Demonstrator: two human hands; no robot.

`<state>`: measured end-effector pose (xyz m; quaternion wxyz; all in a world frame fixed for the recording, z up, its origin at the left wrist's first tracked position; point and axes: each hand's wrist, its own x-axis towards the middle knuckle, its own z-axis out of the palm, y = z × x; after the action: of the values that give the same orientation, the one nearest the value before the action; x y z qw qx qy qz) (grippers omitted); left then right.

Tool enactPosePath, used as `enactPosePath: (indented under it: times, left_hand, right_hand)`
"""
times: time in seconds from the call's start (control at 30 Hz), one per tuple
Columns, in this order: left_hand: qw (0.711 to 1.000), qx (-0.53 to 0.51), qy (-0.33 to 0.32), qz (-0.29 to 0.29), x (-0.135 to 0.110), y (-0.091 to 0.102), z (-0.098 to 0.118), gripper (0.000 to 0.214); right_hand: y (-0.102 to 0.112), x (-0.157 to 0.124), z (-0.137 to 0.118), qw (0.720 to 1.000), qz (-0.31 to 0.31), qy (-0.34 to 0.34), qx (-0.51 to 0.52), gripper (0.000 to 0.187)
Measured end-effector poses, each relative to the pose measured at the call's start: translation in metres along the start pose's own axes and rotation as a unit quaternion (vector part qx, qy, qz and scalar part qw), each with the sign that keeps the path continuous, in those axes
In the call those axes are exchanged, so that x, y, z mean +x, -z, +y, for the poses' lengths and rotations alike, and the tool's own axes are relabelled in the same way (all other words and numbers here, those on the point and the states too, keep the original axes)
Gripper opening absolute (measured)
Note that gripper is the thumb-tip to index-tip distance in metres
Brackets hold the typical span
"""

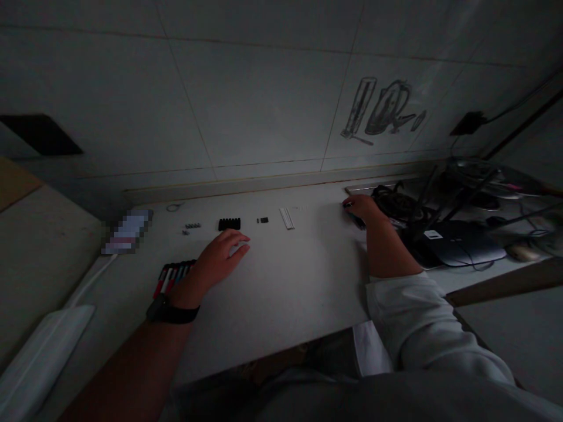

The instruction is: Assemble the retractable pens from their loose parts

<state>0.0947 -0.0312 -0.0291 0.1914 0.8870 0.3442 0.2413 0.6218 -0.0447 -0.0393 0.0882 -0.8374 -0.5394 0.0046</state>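
My left hand [220, 256] hovers over the white counter [299, 281], palm down, thumb and fingers apart with nothing between them. Just beyond its fingers lies a black ridged block [229, 224]. A row of markers or pens [169, 276] in red, white, blue and black lies beside the left wrist. At the right, my right hand [363, 207] is closed at dark, slim items [357, 221] by the stove's edge; the fingers hide most of what they hold. Between the hands are small black pieces [264, 220] and thin white sticks [287, 218].
Small metallic parts [192, 225] and a thin ring [173, 207] lie at the back left. A phone [128, 231] leans there, with a white cable [93, 280]. At right stand a gas burner [398, 202] and a dark router [466, 243] with upright antennas. A tiled wall [268, 105] rises behind.
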Motion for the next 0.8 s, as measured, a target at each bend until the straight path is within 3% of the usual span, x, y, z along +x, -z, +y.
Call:
enactPosePath:
  times: [0.53,0.8]
  left_hand:
    - [1.000,-0.001,-0.007,-0.006,0.001,-0.001,-0.001,0.032]
    - [1.000,-0.002,-0.012,-0.001,0.001,0.002,0.003,0.034]
  right_hand:
    - [0.000,0.000,0.000,1.000,-0.006,-0.009,-0.007,0.037]
    - [0.019,-0.006,-0.010,1.000,0.029,0.006,0.007,0.037]
